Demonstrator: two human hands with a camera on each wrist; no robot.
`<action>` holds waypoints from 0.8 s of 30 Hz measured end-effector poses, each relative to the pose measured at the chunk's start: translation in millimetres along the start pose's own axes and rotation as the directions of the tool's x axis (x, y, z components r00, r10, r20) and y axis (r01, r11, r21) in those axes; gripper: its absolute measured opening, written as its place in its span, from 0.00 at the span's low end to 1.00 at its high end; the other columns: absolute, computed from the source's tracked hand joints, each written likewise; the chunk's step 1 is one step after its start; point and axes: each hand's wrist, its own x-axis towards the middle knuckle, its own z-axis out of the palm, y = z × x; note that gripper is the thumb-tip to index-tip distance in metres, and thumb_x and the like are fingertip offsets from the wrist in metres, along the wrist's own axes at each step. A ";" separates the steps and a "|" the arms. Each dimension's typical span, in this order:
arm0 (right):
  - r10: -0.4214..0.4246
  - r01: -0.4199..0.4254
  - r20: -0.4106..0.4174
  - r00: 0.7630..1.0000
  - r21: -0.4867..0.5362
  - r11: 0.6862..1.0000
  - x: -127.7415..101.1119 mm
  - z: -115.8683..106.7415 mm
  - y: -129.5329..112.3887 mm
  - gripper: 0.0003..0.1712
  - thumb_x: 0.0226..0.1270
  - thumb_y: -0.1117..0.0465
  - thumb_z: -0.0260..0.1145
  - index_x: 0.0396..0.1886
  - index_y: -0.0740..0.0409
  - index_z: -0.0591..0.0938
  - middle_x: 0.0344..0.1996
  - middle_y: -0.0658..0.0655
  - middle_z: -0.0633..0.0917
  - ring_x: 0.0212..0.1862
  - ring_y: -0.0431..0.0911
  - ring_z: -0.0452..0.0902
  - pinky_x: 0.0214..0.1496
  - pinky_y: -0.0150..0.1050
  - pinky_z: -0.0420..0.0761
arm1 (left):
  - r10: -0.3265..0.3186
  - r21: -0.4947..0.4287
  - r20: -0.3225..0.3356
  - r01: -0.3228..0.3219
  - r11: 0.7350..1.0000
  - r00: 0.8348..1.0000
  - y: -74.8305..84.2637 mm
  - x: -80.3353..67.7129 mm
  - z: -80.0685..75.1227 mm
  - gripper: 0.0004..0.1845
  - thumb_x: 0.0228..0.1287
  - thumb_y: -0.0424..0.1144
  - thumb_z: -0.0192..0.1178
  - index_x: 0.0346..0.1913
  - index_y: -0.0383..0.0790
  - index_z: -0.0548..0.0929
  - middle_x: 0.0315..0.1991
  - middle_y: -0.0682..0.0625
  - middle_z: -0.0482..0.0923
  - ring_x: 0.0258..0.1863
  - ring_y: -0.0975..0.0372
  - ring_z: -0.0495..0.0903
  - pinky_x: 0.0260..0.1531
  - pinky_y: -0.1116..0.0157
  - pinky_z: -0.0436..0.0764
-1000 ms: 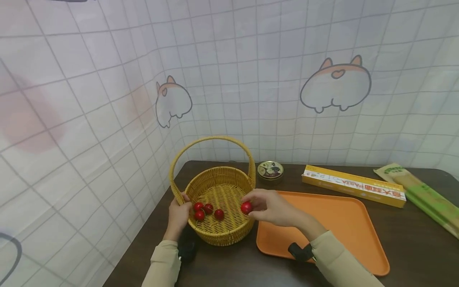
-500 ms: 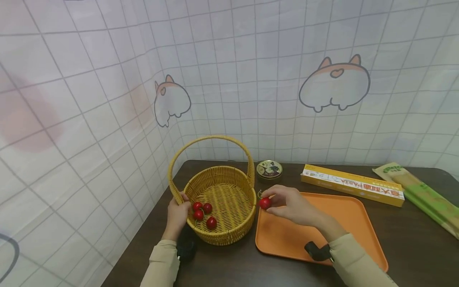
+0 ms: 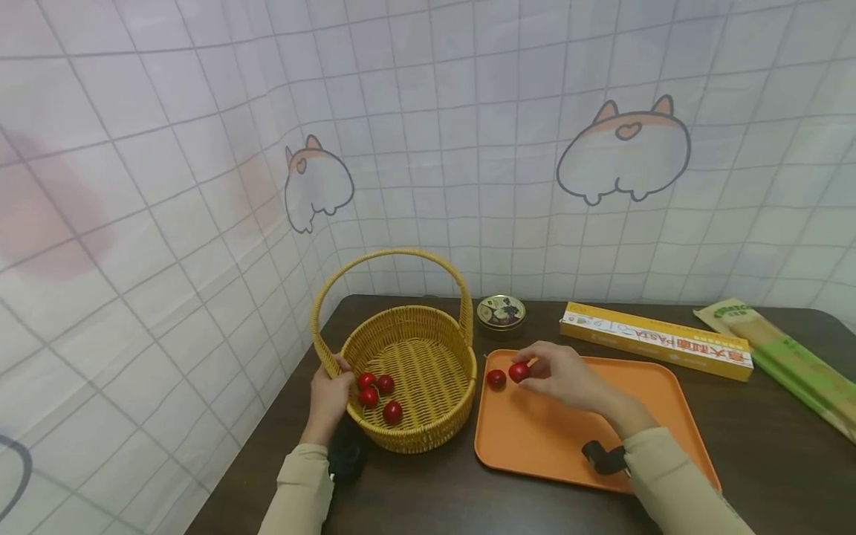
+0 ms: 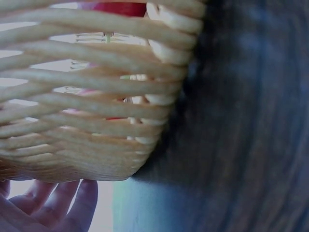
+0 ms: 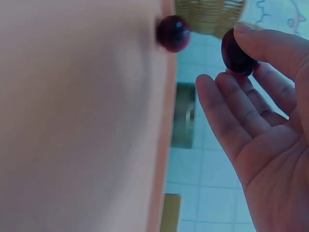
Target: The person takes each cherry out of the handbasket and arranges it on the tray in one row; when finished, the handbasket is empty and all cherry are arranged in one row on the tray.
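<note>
Fingers pinching cherry, second cherry, basket nearby

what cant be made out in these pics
Head: near end of the packet, cut off by the right edge.
Head: print on the tin, too small.
Left wrist: cherries, mostly hidden by the basket.
Right wrist: tray surface, blurred.

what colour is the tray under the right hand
Orange: the tray shows best in the head view.
</note>
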 end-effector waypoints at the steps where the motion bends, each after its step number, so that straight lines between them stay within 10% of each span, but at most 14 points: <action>1: 0.015 -0.015 0.001 1.000 -0.012 1.000 0.1 0.4 2.3 0.19 0.55 0.68 0.72 0.49 0.61 0.81 0.42 0.54 0.83 0.39 0.46 0.83 0.39 0.35 0.80 | 0.000 0.003 0.000 0.000 1.000 1.000 -0.1 -0.1 -0.4 0.09 0.53 0.27 0.53 0.39 0.36 0.73 0.30 0.46 0.69 0.30 0.56 0.71 0.27 0.64 0.72; 24: 0.225 -0.229 -0.043 0.973 -0.146 0.962 8.4 15.9 21.1 0.17 0.54 0.61 0.75 0.45 0.57 0.83 0.37 0.52 0.84 0.36 0.44 0.80 0.36 0.39 0.76 | 0.008 0.015 -0.005 -0.008 1.000 1.000 -1.7 1.3 -0.6 0.09 0.52 0.27 0.52 0.38 0.36 0.73 0.28 0.46 0.68 0.26 0.57 0.70 0.25 0.63 0.72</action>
